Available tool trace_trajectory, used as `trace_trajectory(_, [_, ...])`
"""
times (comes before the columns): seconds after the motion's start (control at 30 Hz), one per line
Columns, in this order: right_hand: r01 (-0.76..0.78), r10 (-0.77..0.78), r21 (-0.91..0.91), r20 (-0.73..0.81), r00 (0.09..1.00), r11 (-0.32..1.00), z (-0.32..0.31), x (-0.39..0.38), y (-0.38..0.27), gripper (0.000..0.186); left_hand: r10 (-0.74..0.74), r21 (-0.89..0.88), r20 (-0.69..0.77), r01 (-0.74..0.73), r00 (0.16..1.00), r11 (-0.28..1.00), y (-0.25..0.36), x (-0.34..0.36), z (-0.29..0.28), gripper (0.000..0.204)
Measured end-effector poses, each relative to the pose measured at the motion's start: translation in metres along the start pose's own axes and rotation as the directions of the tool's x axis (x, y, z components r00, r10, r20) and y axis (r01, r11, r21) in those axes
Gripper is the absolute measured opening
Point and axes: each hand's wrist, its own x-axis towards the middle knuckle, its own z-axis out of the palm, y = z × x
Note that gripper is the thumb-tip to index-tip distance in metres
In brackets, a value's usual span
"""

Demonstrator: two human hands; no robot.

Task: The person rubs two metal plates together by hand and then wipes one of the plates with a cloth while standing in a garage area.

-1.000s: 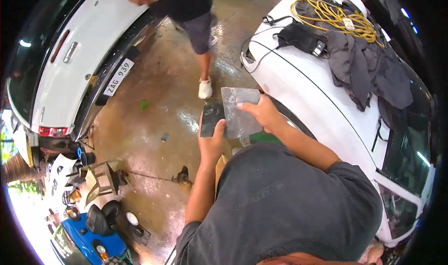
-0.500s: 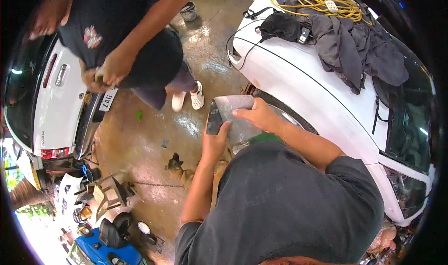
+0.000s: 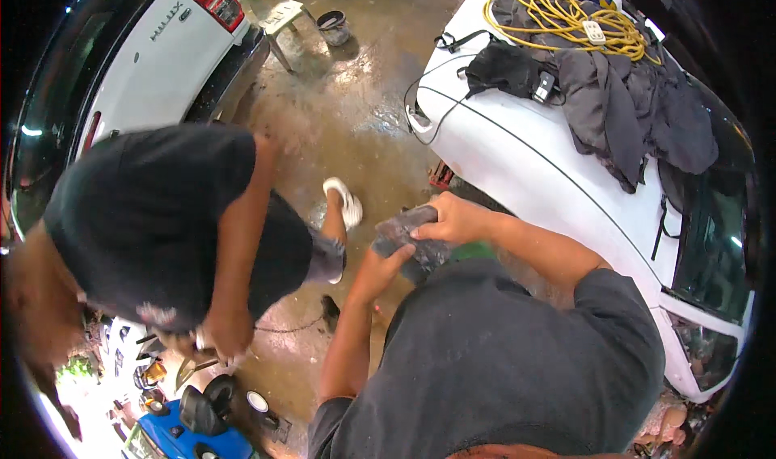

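Both my hands are on a dark grey sheet that looks like sandpaper [image 3: 427,254], held in front of my chest and bent between them. My left hand [image 3: 383,271] grips its left edge, with the thumb pressed on top. From the right, my right hand [image 3: 459,220] pinches the upper edge, thumb across the near face. The sheet's lower part is partly hidden by my shirt. Close by on my right stands a white car [image 3: 550,208], its wheel arch just past my right hand.
A person in a black T-shirt [image 3: 162,225] is close on my left. Behind them are a white pickup [image 3: 153,63], a plastic chair [image 3: 275,13] and a bucket [image 3: 333,29]. A yellow cord [image 3: 558,24] and dark cloth [image 3: 598,103] lie on the car. A blue machine [image 3: 194,427] stands lower left.
The sheet was spread flatter, with a lighter grey face and a dark folded flap; now it is bunched smaller. The other person has moved nearer along my left side, uncovering the chair.
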Motion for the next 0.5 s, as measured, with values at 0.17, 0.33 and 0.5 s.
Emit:
trace_trajectory(0.17, [0.109,-0.033,0.535,-0.149,0.988,0.838,-0.011,0.057,0.03,0.03,0.038,-0.166,-0.126,-0.059,0.991,0.984,0.008,0.044,-0.007,0.03])
trace_trajectory(0.33, [0.068,0.168,0.731,-0.245,0.955,0.679,-0.034,0.113,0.019,0.034,0.062,-0.015,-0.379,-0.073,0.923,0.997,0.037,0.099,-0.022,0.032])
trace_trajectory(0.5, [0.065,0.008,0.652,-0.109,0.994,0.755,-0.102,0.159,-0.013,0.029,0.162,0.084,-0.292,-0.143,0.943,0.986,0.072,0.153,-0.049,0.042])
